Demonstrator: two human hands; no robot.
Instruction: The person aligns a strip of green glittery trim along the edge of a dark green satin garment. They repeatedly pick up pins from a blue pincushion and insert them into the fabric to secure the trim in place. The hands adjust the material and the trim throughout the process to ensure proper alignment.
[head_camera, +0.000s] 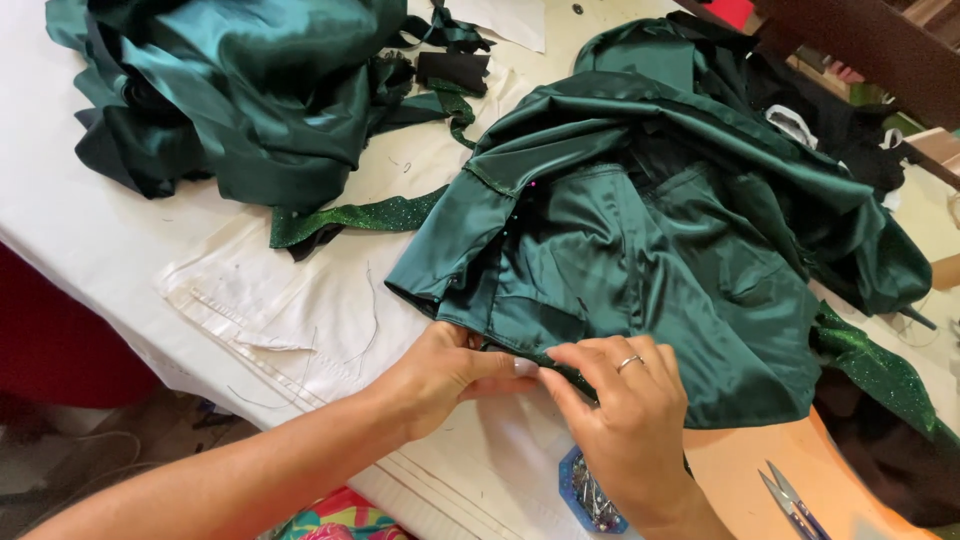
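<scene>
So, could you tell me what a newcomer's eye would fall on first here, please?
The shiny dark green satin garment spread across the middle of the white-covered table stands out first. Both hands meet at its near hem: the left hand and the ringed right hand pinch the edge together. A second heap of green fabric lies at the top left, and small snips rest at the bottom right.

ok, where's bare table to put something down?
Free: white cloth left of the green garment, below the satin pile; orange patch between right hand and snips. Crowded: the hem at both hands, left hand included, and the far right.
</scene>
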